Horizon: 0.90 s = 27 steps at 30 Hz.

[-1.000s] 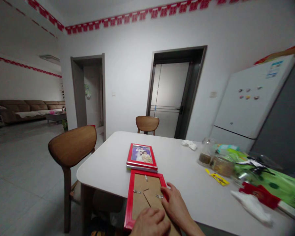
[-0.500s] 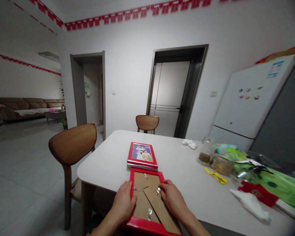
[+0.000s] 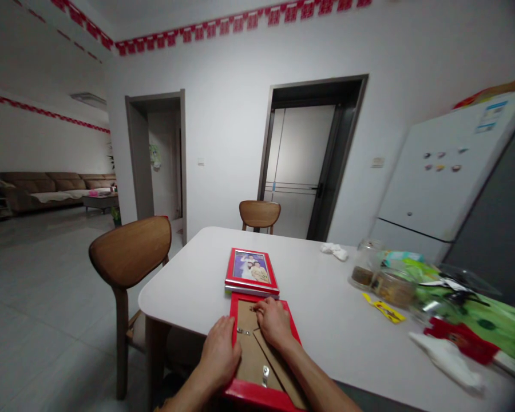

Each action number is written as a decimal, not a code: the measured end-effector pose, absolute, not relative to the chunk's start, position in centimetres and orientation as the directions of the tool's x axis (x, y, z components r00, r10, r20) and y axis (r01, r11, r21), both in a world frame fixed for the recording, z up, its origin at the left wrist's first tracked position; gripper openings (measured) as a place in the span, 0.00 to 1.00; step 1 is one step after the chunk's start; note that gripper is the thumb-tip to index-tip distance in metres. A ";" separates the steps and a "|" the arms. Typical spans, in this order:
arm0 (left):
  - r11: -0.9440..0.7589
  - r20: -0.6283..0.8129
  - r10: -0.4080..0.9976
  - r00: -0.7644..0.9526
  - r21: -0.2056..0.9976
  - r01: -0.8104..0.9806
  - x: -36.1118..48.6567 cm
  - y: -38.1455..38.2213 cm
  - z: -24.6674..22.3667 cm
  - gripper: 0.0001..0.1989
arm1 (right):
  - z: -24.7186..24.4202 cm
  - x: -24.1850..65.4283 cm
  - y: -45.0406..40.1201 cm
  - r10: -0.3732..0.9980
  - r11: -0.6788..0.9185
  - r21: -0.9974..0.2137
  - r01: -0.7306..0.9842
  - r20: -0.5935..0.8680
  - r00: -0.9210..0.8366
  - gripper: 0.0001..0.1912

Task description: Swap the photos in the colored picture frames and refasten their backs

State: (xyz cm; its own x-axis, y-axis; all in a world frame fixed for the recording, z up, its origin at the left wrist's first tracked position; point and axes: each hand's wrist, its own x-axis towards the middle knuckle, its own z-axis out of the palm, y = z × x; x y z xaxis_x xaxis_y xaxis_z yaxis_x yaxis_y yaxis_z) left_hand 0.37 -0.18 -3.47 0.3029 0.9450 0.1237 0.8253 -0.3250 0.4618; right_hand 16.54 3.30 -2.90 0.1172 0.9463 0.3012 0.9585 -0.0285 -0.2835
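Head view: the left hand (image 3: 220, 350), curled, holds the side of a red frame (image 3: 249, 359), back-up at the near edge of the table (image 3: 321, 320); the right hand (image 3: 275, 325) bunches its fingertips at the top clip (image 3: 252, 308) (whether pinching, I cannot tell).

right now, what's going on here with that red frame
A person has a red picture frame back side up at the near edge of the white table. The left hand rests on its left side, while the right hand is at the far metal clip. Just beyond lies a framed photo, picture up.
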 end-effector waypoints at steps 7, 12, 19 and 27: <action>-0.305 0.117 0.952 0.284 0.457 0.836 1.4 1.0 -3.2 0.26 | -2.3 17.3 4.4 0.955 0.029 -0.296 0.955 0.290 0.061 0.15; -0.304 0.115 0.952 0.284 0.453 0.838 1.7 2.3 -2.9 0.26 | -1.7 16.3 3.5 0.953 0.188 -0.327 0.926 0.290 -0.091 0.13; -0.316 0.117 0.948 0.296 0.458 0.831 1.6 2.3 -2.8 0.24 | -2.0 13.9 2.9 0.949 0.215 -0.398 0.892 0.300 -0.095 0.11; -0.330 0.141 0.944 0.300 0.477 0.814 1.4 2.3 -2.9 0.25 | -0.7 15.8 1.9 0.947 0.280 -0.475 0.834 0.279 -0.159 0.13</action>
